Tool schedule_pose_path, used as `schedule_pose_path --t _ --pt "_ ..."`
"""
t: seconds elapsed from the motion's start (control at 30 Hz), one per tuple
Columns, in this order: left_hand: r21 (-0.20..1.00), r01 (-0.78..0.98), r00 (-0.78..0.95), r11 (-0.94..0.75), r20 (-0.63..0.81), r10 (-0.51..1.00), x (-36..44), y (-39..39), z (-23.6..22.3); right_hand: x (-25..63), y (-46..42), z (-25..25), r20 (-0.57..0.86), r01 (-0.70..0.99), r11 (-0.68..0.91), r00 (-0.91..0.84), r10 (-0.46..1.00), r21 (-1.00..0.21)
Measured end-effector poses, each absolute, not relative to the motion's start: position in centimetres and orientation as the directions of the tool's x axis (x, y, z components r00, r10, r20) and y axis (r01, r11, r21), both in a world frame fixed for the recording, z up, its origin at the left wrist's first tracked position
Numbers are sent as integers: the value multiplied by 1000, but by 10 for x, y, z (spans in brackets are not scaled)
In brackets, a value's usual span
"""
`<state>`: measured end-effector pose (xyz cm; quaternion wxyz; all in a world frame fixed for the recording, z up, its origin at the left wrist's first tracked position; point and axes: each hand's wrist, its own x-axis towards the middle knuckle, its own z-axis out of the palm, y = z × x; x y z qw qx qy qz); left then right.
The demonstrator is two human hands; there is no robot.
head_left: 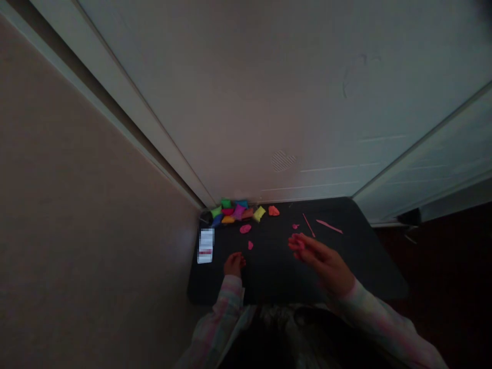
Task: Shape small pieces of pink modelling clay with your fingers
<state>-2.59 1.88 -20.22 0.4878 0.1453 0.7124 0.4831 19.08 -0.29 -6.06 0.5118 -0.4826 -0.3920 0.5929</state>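
My right hand (326, 264) is raised over the dark table, pinching a piece of pink modelling clay (299, 243) between thumb and fingers. Low on the left side of the table rests my left hand (233, 264) with its fingers curled in; whether anything is inside cannot be made out. Just beyond the left hand lies a small pink clay piece (250, 245), and farther back a flattened pink clay piece (245, 229). Another little pink clay bit (295, 226) sits behind the right hand, beside a thin pink stick tool (308, 225) and a longer pink clay tool (329, 226).
Coloured clay packets (239, 211) are heaped at the back left of the table (361, 261), against a pale panel. An orange clay lump (273, 210) lies right of them. A white card or phone (205, 246), blurred out, is at the left edge. A wall (115, 230) stands close on the left.
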Motion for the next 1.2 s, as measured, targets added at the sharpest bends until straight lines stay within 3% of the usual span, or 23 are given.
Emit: schedule_pose_path --t 0.17,0.3,0.47,0.53,0.63,0.7,0.8,0.93,1.07,1.2 --pt "806 -250 -433 536 -588 683 -23 18 -189 188 -2 -54 -171 -163 -173 -25 985 -971" --pt "893 -201 -452 402 -449 771 -17 26 -166 185 2 -45 -148 -63 -148 7 989 -987" --pt "986 -98 -435 134 -163 885 -9 49 -107 180 13 -28 -94 -40 -93 29 995 -995" --pt "998 19 -426 -60 62 903 -6 53 -75 181 20 -20 -45 -43 -45 -4 999 -998" --pt "934 185 -318 -305 351 880 -5 51 -27 183 28 -7 65 -16 64 -58 996 -998" --pt "897 216 -254 -386 433 865 -3 46 0 185 31 3 136 -7 135 -46 990 -991" --pt "887 211 -333 -410 460 823 1 37 29 186 33 21 191 23 193 -64 979 -981" --pt "903 142 -290 -404 429 856 6 31 48 183 34 42 254 68 265 -143 957 -962" --pt "943 -30 -193 -330 319 928 4 29 51 179 38 53 472 2 473 -60 879 -881" --pt "954 -204 -174 -219 185 967 2 19 50 179 39 55 572 -80 568 -39 819 -819"
